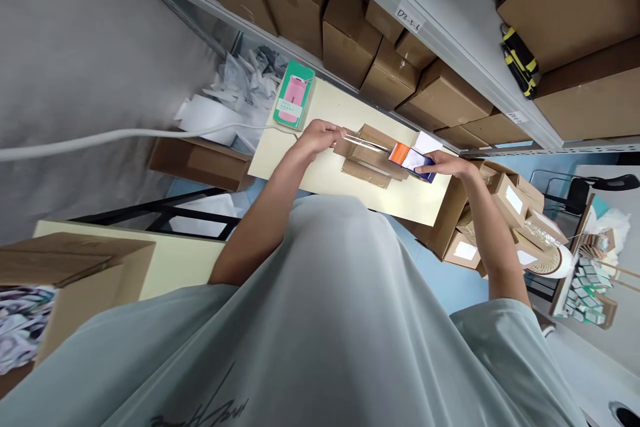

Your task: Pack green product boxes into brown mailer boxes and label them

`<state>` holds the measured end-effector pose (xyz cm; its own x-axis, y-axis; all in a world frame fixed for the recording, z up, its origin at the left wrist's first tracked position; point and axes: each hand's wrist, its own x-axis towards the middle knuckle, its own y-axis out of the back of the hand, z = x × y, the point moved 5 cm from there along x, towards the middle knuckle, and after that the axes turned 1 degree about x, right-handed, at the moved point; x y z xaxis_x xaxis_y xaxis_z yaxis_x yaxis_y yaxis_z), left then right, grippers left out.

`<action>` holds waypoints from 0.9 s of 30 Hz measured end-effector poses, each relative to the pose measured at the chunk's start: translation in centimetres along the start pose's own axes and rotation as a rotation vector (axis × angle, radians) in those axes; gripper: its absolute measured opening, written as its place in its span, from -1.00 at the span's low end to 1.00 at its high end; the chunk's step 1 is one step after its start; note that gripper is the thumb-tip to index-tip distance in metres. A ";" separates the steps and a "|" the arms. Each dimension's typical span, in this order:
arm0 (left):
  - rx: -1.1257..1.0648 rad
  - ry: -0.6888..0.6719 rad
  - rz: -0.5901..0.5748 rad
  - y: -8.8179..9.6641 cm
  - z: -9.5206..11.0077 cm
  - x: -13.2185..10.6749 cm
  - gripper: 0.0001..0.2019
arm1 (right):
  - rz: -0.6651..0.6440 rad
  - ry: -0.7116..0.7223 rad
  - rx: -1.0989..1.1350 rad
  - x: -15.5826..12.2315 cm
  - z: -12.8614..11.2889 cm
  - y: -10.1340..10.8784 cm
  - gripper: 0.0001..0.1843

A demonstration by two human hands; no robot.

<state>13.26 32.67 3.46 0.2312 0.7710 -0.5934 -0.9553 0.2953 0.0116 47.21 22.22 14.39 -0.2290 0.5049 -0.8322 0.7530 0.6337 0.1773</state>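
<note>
Carton (370,159) work on the pale surface (320,103) looks, as a judgement, to be partway along: the carton lies near the middle, between the far edge and the near edge, its top unsealed and its flaps splayed outward. A small box (413,161) in orange and dark blue, with a whitish face, is held at the carton's right end, toward the surface's right edge; whether it touches the cardboard cannot be told. The right hand (443,163) grips the small box by its right end, thumb and fingers around it. The left hand (320,137) has its fingertips drawn together at the carton's left end, apparently pinching a thin pale strip (367,143) that runs across to the small box; what the strip is, and whether those fingers also touch a flap, is unclear. So the carton is unfolded, while the small box is not down inside it and no flap is folded over. By the far left corner sits a green package (293,95) with a pink item showing, touched by neither hand, and a white piece (427,142) lies near the far right corner. Just past the right edge, closed boxes (465,250) bear white labels; none shows on the carton.
</note>
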 end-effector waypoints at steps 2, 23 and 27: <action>0.024 0.029 0.012 0.0 -0.2 0.4 -0.81 | -0.013 -0.017 0.006 1.1 0.8 0.3 -0.18; 0.084 0.152 0.035 -2.8 -5.9 6.0 -0.86 | 0.014 -0.069 0.040 3.5 3.3 0.7 -0.13; 0.097 0.113 0.062 -4.5 -6.8 6.3 -0.91 | 0.021 -0.063 0.023 3.7 3.0 0.4 -0.14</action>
<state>17.78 32.35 -5.75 0.1446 0.7230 -0.6756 -0.9437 0.3060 0.1255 48.48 22.60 9.77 -0.1743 0.4793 -0.8602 0.7713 0.6095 0.1833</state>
